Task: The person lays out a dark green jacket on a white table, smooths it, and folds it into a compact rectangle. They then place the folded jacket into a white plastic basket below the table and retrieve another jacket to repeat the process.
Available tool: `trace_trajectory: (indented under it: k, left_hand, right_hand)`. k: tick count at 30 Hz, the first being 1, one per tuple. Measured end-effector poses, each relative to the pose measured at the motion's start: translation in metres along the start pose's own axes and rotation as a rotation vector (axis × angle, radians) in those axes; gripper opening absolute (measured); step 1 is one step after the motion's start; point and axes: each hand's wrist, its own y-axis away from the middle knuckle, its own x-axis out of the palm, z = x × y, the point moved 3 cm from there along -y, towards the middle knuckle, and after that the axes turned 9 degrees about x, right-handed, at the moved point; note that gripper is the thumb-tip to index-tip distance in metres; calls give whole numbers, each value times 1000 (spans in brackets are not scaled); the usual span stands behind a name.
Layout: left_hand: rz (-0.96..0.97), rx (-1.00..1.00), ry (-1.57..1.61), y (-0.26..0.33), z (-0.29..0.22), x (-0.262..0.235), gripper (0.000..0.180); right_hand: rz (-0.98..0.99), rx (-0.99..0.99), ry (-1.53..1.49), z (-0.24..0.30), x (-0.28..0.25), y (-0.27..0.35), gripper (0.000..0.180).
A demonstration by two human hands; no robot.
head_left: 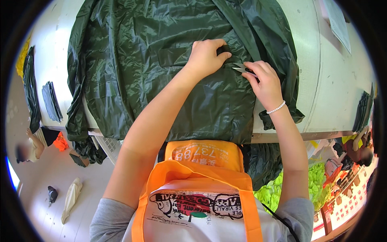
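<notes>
A dark green, shiny jacket (149, 80) lies spread across the table, its sleeves at both sides. My left hand (207, 56) rests on it beside a pocket flap (173, 57), the fingers curled and the thumb closing on the fabric; the fingertips are partly hidden. Just to the right, my right hand (264, 80) grips small thread snips (244, 69). Their blades are apart and point left, close to the left thumb and the seam there. A beaded bracelet (276, 107) circles my right wrist.
Folded dark pieces (51, 101) lie at the table's left, and another dark stack (363, 111) at its right. Bright green fabric (318, 179) is heaped below the table on the right. Other people (34, 147) are at both sides. An orange apron (203, 157) hangs before me.
</notes>
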Motion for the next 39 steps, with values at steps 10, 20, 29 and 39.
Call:
trace_trajectory:
  k: [10, 20, 29, 39]
  left_hand:
    - [82, -145, 288, -2, 7, -1, 24]
    - [-54, -44, 180, 3, 3, -3, 25]
    - [-930, -69, -151, 150, 59, -90, 14]
    - [-517, -196, -275, 154, 56, -59, 16]
  right_hand:
    - [-81, -70, 33, 6, 4, -7, 20]
    - [-75, -68, 69, 13, 1, -9, 17]
    - [347, -42, -369, 75, 74, -11, 24]
    - [308, 116, -464, 104, 111, -40, 24]
